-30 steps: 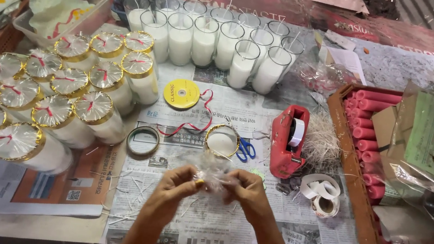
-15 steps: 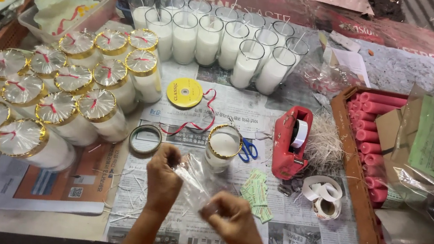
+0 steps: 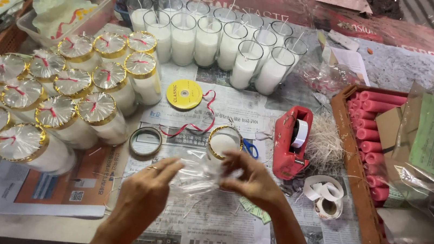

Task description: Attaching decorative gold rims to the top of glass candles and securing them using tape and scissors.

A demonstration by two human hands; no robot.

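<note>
Both hands are working a clear cellophane sheet (image 3: pixel 197 173) low on the newspaper-covered surface (image 3: pixel 226 232). The left hand (image 3: pixel 145 198) is sitting at 7 o'clock of the sheet, fingers extended and slightly spread, fingertips pinching the sheet's left edge. The right hand (image 3: pixel 254 181) is lying at 4 o'clock of the sheet, fingers curled together on its right edge.

Key relation: the gold-rimmed candle glass (image 3: pixel 224 142) is standing upright at 12 o'clock of the sheet, just beyond it, touching or nearly touching the right hand's fingertips; I cannot tell which. The right hand is the nearer one; the left is apart from the glass, across the sheet. The sheet's long axis is running roughly from 9 to 3 o'clock between the hands.

Around it: blue-handled scissors (image 3: pixel 249 148) just at 3 o'clock of the glass, a red tape dispenser (image 3: pixel 291 141) further toward 3, a clear tape roll (image 3: pixel 145 141) at 9 o'clock, a yellow ribbon spool (image 3: pixel 184 94) at 11 with red ribbon (image 3: pixel 204 118) trailing. Finished wrapped candles (image 3: pixel 66 105) are clustering far at 9 to 10 o'clock; unwrapped white candles (image 3: pixel 215 43) are lining up at 12.
</note>
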